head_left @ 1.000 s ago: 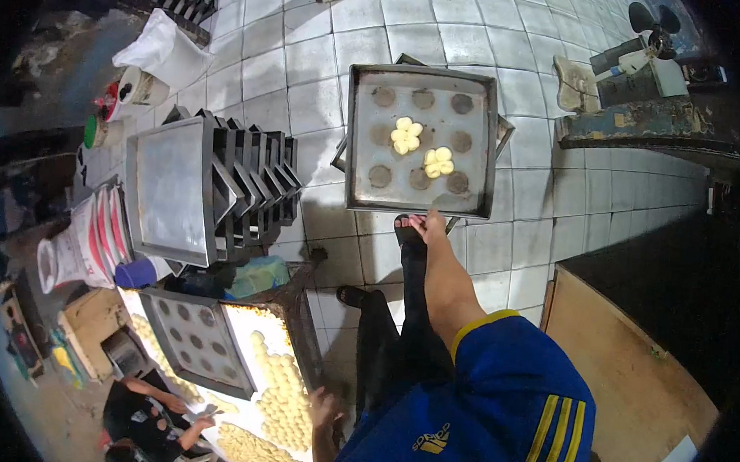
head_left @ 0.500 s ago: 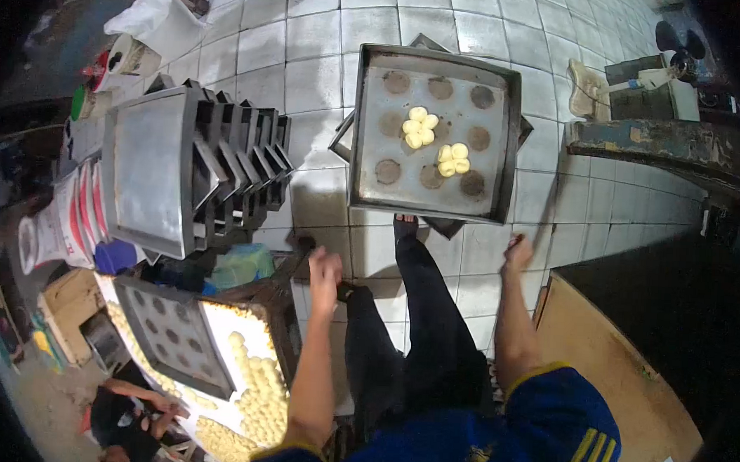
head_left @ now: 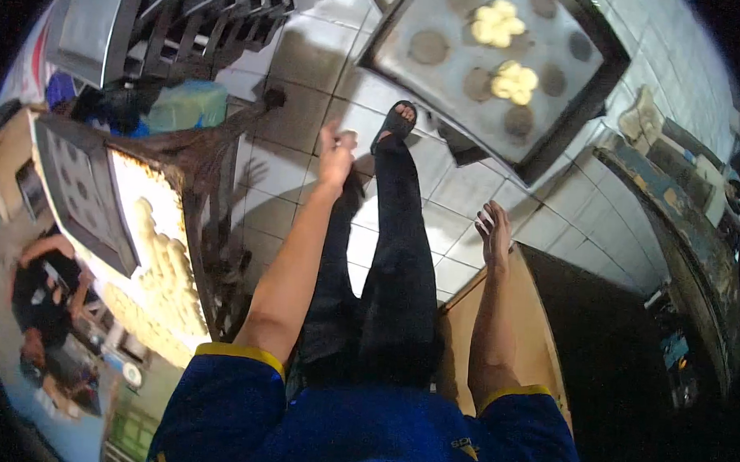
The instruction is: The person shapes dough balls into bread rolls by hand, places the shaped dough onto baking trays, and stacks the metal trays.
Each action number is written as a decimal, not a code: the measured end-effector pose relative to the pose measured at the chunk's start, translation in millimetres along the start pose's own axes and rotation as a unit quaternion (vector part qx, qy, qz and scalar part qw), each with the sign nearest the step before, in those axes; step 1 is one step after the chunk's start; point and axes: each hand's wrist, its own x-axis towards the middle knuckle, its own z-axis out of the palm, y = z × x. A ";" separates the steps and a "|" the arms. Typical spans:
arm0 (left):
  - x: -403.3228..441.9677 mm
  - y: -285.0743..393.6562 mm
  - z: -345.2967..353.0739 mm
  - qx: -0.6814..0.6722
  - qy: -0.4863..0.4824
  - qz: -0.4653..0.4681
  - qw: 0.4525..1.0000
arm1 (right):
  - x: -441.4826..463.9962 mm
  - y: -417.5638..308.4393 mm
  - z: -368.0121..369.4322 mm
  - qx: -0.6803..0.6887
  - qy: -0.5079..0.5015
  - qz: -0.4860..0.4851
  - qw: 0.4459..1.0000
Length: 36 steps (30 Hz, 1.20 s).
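Observation:
My left hand (head_left: 337, 157) hangs over the tiled floor in front of my legs, fingers loosely bent and apart, holding nothing I can see. Lower and to the right, my right hand (head_left: 495, 232) is empty with its fingers spread. Nearest to both is a square metal baking tray (head_left: 426, 86) at the upper right, with dark round marks on its base. Two pale yellow flower-shaped dough clusters lie in it, one farther back (head_left: 498, 23) and one closer (head_left: 514, 82). Neither hand touches the tray.
Stacked metal trays (head_left: 90, 29) stand at the upper left. A brightly lit table (head_left: 133, 175) at the left bears another marked tray (head_left: 83, 189) and many dough pieces (head_left: 166, 263). A person (head_left: 50, 287) sits beyond it. A wooden panel (head_left: 531, 312) stands on my right.
My view has turned and shifted, so the tray sits higher and farther right. My right hand's fingers have spread from a curled shape, and my left fingers have loosened.

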 end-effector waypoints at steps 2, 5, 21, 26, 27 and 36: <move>19.6 -36.8 -6.6 0.001 -0.049 -0.044 0.998 | 4.2 0.7 39.3 -0.035 -0.050 -0.048 0.997; 69.2 -78.2 4.1 -0.001 -0.082 -0.049 0.995 | 29.8 -2.0 85.1 -0.031 -0.122 -0.121 0.985; 318.3 -187.6 190.6 -0.026 -0.211 0.057 0.975 | 86.6 4.2 135.4 -0.105 -0.059 -0.239 0.963; 371.1 -207.4 233.0 -0.045 -0.174 0.239 0.954 | 93.1 14.2 138.3 -0.111 -0.044 -0.294 0.948; 365.2 -205.4 230.9 -0.070 -0.185 0.229 0.953 | 91.5 15.7 137.4 -0.129 -0.042 -0.315 0.939; 223.7 -154.7 200.8 -0.183 -0.215 0.154 0.947 | 110.8 20.4 137.4 -0.034 -0.056 -0.328 0.942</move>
